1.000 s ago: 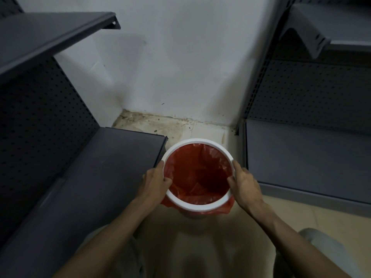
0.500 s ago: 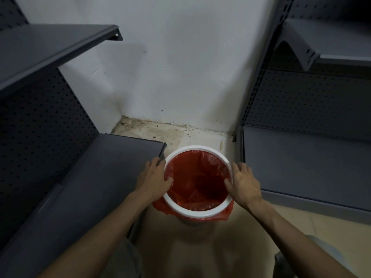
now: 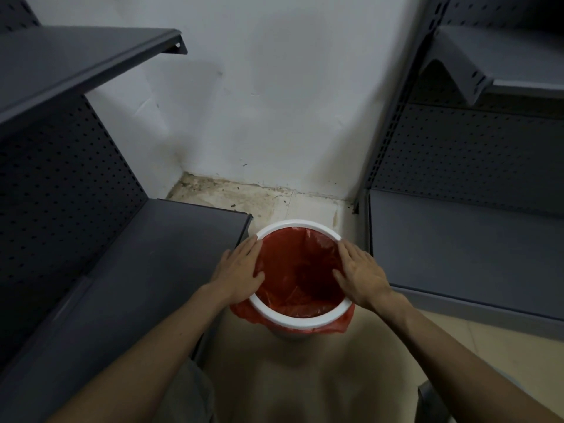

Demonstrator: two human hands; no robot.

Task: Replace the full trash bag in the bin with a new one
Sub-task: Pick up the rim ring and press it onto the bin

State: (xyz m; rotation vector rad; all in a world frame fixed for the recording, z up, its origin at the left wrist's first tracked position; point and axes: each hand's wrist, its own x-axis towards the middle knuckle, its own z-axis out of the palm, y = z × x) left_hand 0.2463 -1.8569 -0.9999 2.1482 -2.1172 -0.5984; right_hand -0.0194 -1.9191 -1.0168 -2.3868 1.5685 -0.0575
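Observation:
A round bin with a white rim ring (image 3: 300,319) stands on the floor between two shelf units. A red trash bag (image 3: 300,270) lines its inside, and the bag's edge hangs out below the ring at the front. My left hand (image 3: 239,271) lies flat on the left side of the rim, fingers stretched along it. My right hand (image 3: 361,274) lies flat on the right side of the rim, fingers spread. Neither hand grips anything. The bin's body is hidden below the ring.
A dark grey shelf unit (image 3: 152,254) with a pegboard back stands close on the left, another shelf unit (image 3: 457,248) close on the right. A white wall (image 3: 274,102) closes the corner behind. The stained floor (image 3: 244,196) shows behind the bin, and my knees frame the bottom edge.
Both hands have gone from gripping the sides of the ring to lying flat on it, fingers sliding forward along the rim. The view has tilted slightly upward.

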